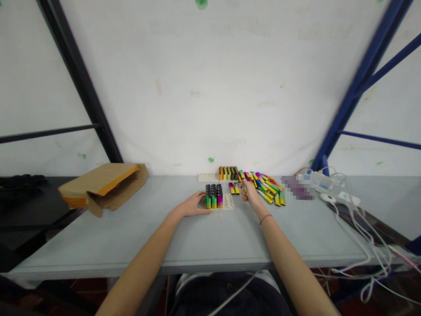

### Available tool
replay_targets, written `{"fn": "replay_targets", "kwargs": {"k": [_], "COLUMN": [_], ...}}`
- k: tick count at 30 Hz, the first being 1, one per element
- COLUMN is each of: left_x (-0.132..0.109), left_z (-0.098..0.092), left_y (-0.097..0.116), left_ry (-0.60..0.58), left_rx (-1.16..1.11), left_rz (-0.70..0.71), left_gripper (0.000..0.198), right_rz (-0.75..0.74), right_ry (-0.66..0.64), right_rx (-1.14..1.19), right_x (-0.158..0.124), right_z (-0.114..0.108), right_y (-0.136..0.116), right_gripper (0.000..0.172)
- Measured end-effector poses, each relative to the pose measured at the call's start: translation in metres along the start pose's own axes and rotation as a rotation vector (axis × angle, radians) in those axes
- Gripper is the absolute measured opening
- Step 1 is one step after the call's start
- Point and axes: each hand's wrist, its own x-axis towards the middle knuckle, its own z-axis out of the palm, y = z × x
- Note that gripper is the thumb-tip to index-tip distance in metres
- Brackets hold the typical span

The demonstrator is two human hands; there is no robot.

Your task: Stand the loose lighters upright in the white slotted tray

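Colourful lighters (214, 201) stand upright in rows in the left part of a white tray (228, 202) with round sockets; its right part shows bare sockets. My left hand (194, 204) curls around the left edge of this tray, thumb at the front and fingers further back. To the right, my right hand (249, 192) is closed on a lighter (245, 186), largely covered by the fingers. Two lighters (234, 188) lie side by side between the tray and my right hand. Beyond it spreads a loose pile of lighters (269, 188) in mixed bright colours.
Farther back, a second white tray (208, 177) sits beside a block of yellow-orange lighters (227, 173). An opened cardboard box (105, 184) lies at the left. White cables and a power strip (332, 186) occupy the right side, near a pixelated patch. Shelf posts flank the table (223, 245).
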Motion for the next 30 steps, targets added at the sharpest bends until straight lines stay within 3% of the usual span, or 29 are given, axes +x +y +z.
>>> {"fn": "replay_targets", "kwargs": {"k": [5,13,22,30], "left_x": [0.0,0.001,0.001,0.001], "left_z": [0.0,0.003,0.001,0.002], "left_y": [-0.002,-0.008,-0.003,-0.006], "left_ry": [0.003,0.006,-0.008,-0.009], "left_rx": [0.01,0.006,0.037,0.044], "left_rz": [-0.006,0.001,-0.005,-0.003], "left_gripper": [0.076,0.078,0.077,0.079], "right_rz": [0.168,0.134,0.133,0.14], "right_ry": [0.108,0.164,0.115,0.18], "right_rx": [0.065,0.122,0.082,0.164], "right_x": [0.001,0.002,-0.001,-0.002], "right_z": [-0.007,-0.011,-0.008,-0.008], "right_y": [-0.001,-0.003,-0.002,-0.006], "right_gripper": [0.051,0.05,0.061,0.054]}}
